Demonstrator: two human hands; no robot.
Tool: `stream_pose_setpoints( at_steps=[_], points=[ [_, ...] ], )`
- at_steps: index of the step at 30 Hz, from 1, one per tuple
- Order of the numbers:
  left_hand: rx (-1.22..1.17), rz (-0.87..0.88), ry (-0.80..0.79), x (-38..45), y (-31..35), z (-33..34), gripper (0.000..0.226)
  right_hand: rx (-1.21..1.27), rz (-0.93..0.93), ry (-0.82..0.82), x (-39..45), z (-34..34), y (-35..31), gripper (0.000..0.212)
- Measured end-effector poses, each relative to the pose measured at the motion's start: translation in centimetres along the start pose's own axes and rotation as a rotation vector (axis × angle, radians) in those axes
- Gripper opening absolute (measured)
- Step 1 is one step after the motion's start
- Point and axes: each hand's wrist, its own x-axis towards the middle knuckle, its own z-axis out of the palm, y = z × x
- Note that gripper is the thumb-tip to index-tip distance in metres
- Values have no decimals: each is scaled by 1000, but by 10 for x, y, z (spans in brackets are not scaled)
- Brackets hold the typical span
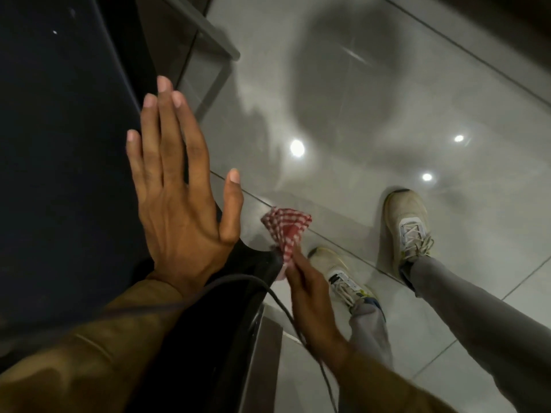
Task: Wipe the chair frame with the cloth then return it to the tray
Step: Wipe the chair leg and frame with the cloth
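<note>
The chair fills the left side: a dark blue upholstered part (65,138) and a black curved frame edge (256,263) below it. My left hand (179,186) is spread flat with its fingers apart, over the dark upholstery near its right edge, holding nothing. My right hand (310,296) pinches a red-and-white checked cloth (286,228), which bunches upward just right of the black frame edge. I cannot tell whether the cloth touches the frame. No tray is in view.
Glossy grey floor tiles (372,99) reflect ceiling lights. My two feet in pale sneakers (408,228) stand at the lower right. A thin black cable (286,311) hangs across the frame and my right wrist. A grey metal leg (214,34) shows at the top.
</note>
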Motion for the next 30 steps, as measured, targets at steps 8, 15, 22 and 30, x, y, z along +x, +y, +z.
stream_pose_setpoints(
  at_steps=[8,15,22,30],
  points=[
    [27,4,-4,1,-2,2,77,-144,65,75,32,-4,25,40],
    [9,-5,22,1,1,3,76,-308,213,57,76,-10,15,36],
    [-3,-6,-64,3,1,-3,81,-480,-59,-31,-2,-16,-34,35],
    [-194,-58,-104,42,-16,-33,80,-179,143,-34,40,-25,-101,31]
  ],
)
